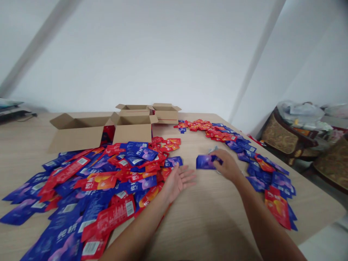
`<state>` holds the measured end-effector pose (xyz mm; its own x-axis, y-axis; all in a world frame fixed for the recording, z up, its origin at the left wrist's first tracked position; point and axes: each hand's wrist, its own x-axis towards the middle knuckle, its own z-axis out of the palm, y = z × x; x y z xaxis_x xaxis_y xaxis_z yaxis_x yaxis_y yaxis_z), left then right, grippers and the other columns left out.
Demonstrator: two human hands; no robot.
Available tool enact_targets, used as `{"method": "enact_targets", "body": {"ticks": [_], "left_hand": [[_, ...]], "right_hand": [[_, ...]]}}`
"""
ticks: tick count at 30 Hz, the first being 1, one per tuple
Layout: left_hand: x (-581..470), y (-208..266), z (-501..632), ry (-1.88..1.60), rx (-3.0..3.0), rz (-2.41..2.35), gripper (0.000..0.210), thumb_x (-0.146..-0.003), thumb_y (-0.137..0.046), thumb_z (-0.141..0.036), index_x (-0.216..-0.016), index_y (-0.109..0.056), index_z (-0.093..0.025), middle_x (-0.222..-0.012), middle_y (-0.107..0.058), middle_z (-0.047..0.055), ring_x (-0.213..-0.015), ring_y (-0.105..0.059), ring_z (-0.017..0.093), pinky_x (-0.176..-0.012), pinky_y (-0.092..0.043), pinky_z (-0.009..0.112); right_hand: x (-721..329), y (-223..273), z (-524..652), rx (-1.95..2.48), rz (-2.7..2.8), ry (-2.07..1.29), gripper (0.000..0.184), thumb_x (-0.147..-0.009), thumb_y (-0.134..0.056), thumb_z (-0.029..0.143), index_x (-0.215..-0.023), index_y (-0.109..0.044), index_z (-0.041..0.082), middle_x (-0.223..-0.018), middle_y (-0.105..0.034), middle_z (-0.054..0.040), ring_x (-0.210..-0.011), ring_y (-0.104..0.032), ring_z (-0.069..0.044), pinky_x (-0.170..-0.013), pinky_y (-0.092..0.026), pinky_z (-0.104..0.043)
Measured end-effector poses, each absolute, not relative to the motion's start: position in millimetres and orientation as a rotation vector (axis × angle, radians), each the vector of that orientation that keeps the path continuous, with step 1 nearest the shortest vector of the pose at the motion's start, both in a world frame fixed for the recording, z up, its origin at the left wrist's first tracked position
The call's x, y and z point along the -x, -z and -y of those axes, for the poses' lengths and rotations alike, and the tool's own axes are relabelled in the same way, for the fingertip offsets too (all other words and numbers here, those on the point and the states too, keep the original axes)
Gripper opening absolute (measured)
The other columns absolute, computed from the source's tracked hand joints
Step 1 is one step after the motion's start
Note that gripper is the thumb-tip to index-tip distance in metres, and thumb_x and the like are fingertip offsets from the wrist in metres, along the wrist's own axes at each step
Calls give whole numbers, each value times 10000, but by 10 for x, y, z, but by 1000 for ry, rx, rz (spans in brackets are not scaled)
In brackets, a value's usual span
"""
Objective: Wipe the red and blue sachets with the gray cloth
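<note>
My right hand [226, 164] grips a blue sachet [204, 162] by its right end, over the middle of the table. Some pale, crumpled material shows behind that hand, too blurred to name. My left hand [178, 180] is open, palm turned up and fingers spread toward the right. It lies at the right edge of a large mixed pile of red sachets [116, 214] and blue sachets [94, 209]. Another blue sachet [173, 161] lies just beyond its thumb.
Several open cardboard boxes [132, 129] stand behind the pile. Red sachets [277, 206] and blue sachets [282, 181] curve along the table's right side. Patterned chairs [284, 136], one with plastic bags [304, 115], stand at right. A white wall [174, 54] rises behind the wooden table [206, 206].
</note>
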<state>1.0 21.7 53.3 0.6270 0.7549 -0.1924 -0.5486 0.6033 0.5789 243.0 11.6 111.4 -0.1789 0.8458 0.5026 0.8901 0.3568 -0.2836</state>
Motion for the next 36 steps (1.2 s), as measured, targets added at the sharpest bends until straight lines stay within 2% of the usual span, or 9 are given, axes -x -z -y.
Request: {"method": "enact_targets", "body": {"ticks": [2, 4, 7, 10, 14, 17, 23, 29, 36], "left_hand": [[-11, -461, -191, -606, -479, -336, 604, -855, -424, -576, -1265, -459, -134, -1211, -580, 203, -997, -629, 323, -813, -494, 493], [-26, -372, -163, -480, -450, -264, 578, -866, -450, -521, -1288, -452, -126, -1236, -568, 200, -1002, -627, 327, -791, -503, 447], [-57, -246, -156, -490, -377, -268, 524, -872, -498, -394, -1275, -468, -59, -1225, -575, 219, -1007, -629, 292, -774, -498, 340], [-74, -177, -193, -621, -300, -327, 557, -865, -512, -408, -1293, -448, -57, -1198, -595, 214, -1038, -614, 290, -829, -481, 360], [-91, -165, -237, -776, -236, -435, 547, -856, -518, -451, -1264, -472, -90, -1136, -635, 169, -1023, -619, 280, -881, -462, 390], [-120, -178, -236, -853, -222, -479, 473, -859, -512, -451, -1171, -540, -97, -1059, -662, 136, -966, -640, 260, -881, -461, 382], [-117, -194, -178, -849, -186, -482, 291, -852, -546, -388, -982, -603, -135, -941, -677, 83, -961, -632, 219, -926, -440, 352], [-108, -220, -94, -812, -207, -357, 392, -857, -501, -487, -1068, -581, -166, -1102, -642, 83, -1095, -570, 226, -979, -408, 380], [-197, -177, -38, -779, -260, -541, 222, -848, -548, -191, -1052, -591, -114, -949, -693, 95, -891, -651, 204, -920, -457, 420]], "right_hand": [[-2113, -1142, -108, 1337, 2343, -73, 288, -747, -469, 155, -951, -662, 224, -933, -661, -47, -952, -559, -211, -909, -380, -353], [-1968, -1064, -158, 1347, 2375, -44, 334, -786, -479, 194, -1079, -632, 240, -1074, -631, -60, -1044, -522, -222, -941, -355, -381], [-2134, -781, -290, 1847, 1960, 229, 470, -841, -474, 307, -1300, -475, 209, -1336, -464, -133, -1210, -400, -291, -971, -320, -469], [-2488, -446, -365, 2336, 1534, 313, 559, -846, -469, 360, -1356, -395, 142, -1369, -400, -209, -1196, -399, -363, -893, -375, -520], [-2610, -266, -343, 2324, 1672, 203, 413, -890, -376, 244, -1239, -509, 69, -1145, -572, -221, -1034, -537, -290, -845, -417, -389], [-2324, -389, -281, 2209, 1745, 155, 363, -921, -355, 323, -1097, -598, 119, -1003, -642, -157, -914, -587, -233, -776, -419, -307], [-1312, -571, 0, 1521, 2256, 27, 223, -854, -499, 320, -729, -656, 224, -817, -619, -31, -871, -531, -196, -814, -368, -319], [-1047, -370, -69, 1551, 2054, -13, 282, -919, -413, 306, -811, -646, 192, -900, -555, -50, -915, -472, -186, -835, -347, -325], [-1661, -198, -342, 1771, 1769, -31, 369, -968, -296, 331, -817, -600, 189, -843, -532, -37, -749, -519, -142, -727, -358, -249]]}}
